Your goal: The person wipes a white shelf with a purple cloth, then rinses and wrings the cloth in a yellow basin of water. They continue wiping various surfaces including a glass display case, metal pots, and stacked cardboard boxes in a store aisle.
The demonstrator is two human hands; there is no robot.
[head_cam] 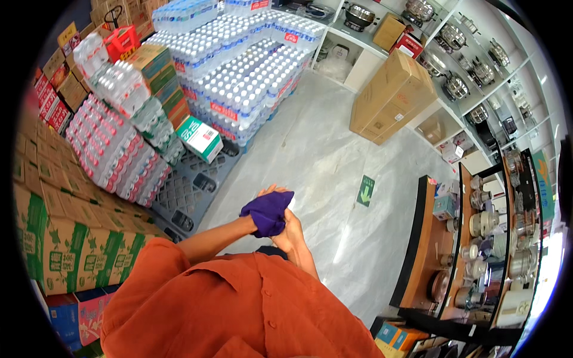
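A crumpled purple cloth [268,214] is between my two hands, in front of my orange-red shirt. My left hand [253,220] reaches in from the left and is nearly all covered by the cloth. From the right comes my right hand [286,233], pressed against the cloth with its thumb along the right side. Fingertips [272,189] show beyond the cloth's far edge; which hand they belong to is hard to tell. Beneath the hands lies the grey marbled floor [313,179].
Shrink-wrapped water bottles [241,76] stand in stacks on pallets. A green-and-white carton [200,138] lies on a grey plastic pallet [197,172]. Green-banded cartons [89,255] are piled left. A tall cardboard box [389,98] and a shelf of glass jars [474,268] stand right.
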